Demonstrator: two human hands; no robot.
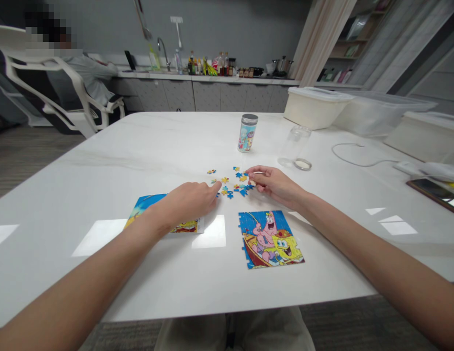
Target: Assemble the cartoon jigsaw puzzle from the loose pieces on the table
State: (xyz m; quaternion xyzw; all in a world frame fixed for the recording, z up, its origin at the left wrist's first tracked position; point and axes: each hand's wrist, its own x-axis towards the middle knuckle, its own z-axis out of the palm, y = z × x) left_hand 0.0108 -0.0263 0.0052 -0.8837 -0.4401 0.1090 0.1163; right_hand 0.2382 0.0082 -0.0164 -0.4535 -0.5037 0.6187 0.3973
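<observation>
A loose group of blue and yellow jigsaw puzzle pieces lies mid-table between my hands. My left hand is at the group's left side, its fingers curled and turned down; what they hold, if anything, is hidden. At the right side, my right hand has thumb and fingers pinched on a puzzle piece, mostly covered by the fingertips. Nearer me lies a joined puzzle section with a pink starfish and a yellow sponge character in a boat, tabs along its left edge. A printed picture sheet sits partly under my left forearm.
Behind the pieces stands a printed tin with a metal lid. Right of it are a clear jar and a metal ring lid. Storage boxes, a white cable and a phone occupy the right. A person sits at far left.
</observation>
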